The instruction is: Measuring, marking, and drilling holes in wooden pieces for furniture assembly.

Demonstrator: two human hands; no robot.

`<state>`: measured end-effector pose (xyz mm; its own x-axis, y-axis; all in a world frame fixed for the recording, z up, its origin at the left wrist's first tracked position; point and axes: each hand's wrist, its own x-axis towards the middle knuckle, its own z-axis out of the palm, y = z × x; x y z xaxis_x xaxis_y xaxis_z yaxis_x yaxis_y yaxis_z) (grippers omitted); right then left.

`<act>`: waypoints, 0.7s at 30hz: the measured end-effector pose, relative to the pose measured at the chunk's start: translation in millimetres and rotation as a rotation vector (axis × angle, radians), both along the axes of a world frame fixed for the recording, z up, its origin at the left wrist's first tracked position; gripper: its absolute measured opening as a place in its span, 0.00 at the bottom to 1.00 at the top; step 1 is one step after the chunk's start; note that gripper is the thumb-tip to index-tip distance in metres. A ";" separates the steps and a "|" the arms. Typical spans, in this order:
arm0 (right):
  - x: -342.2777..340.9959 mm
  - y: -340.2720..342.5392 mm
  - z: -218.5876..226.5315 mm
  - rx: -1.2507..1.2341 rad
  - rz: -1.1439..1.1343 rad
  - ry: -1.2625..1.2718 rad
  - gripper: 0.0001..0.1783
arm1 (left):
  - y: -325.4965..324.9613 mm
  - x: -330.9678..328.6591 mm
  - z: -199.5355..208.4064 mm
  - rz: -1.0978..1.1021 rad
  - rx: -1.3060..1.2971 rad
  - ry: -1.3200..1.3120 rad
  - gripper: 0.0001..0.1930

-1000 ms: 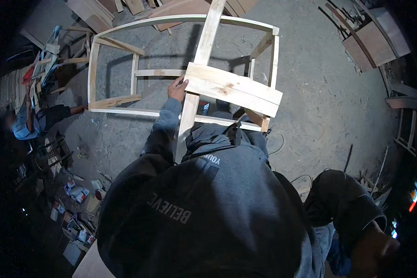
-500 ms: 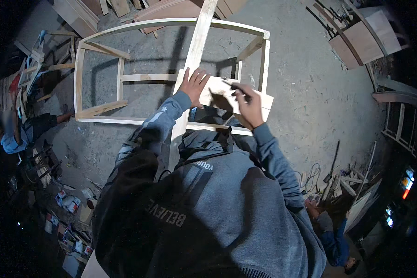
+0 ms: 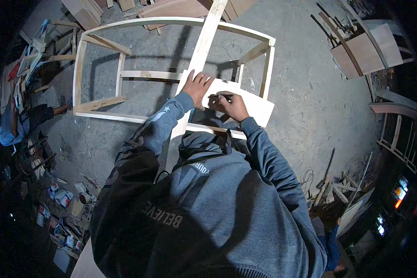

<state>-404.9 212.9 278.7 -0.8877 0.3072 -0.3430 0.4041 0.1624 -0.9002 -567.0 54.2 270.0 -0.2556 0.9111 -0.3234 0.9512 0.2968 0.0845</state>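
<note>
A pale flat board (image 3: 259,109) lies over the near right part of a wooden frame (image 3: 110,117). A long narrow plank (image 3: 205,41) runs front to back across the frame, by the board's left end. My left hand (image 3: 197,90) lies on the board's left end and the plank, its fingers stretched out. Pinched in my right hand (image 3: 235,107) is a thin dark pencil (image 3: 225,96), mostly hidden by the fingers. That hand is low over the middle of the board, and its shadow falls beside the pencil.
Wood panels (image 3: 183,9) lie on the floor beyond the frame. More wooden frames (image 3: 60,58) stand at left, and a panelled piece (image 3: 363,51) at far right. One person (image 3: 14,123) is at the left edge, another (image 3: 330,248) at lower right. Clutter (image 3: 62,197) covers the lower left floor.
My right hand with the pencil has moved left and closer to my left hand, and the pencil now sits lower on the board. My left hand keeps its place on the board.
</note>
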 end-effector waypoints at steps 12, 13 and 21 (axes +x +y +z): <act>10.3 18.3 -5.6 0.047 -0.048 0.012 0.15 | 2.4 1.3 1.3 -0.008 -0.054 -0.002 0.72; 8.7 17.9 -0.8 0.122 -0.171 0.005 0.16 | 1.1 1.7 0.7 -0.012 -0.056 -0.002 0.72; 29.7 22.9 28.0 0.255 -0.235 0.157 0.15 | -1.7 3.1 -3.1 0.011 -0.040 0.000 0.72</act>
<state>-375.2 235.8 306.7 -0.8186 0.5665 -0.0948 0.3172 0.3083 -0.8968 -563.9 52.4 266.9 -0.2655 0.8946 -0.3594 0.9478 0.3105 0.0727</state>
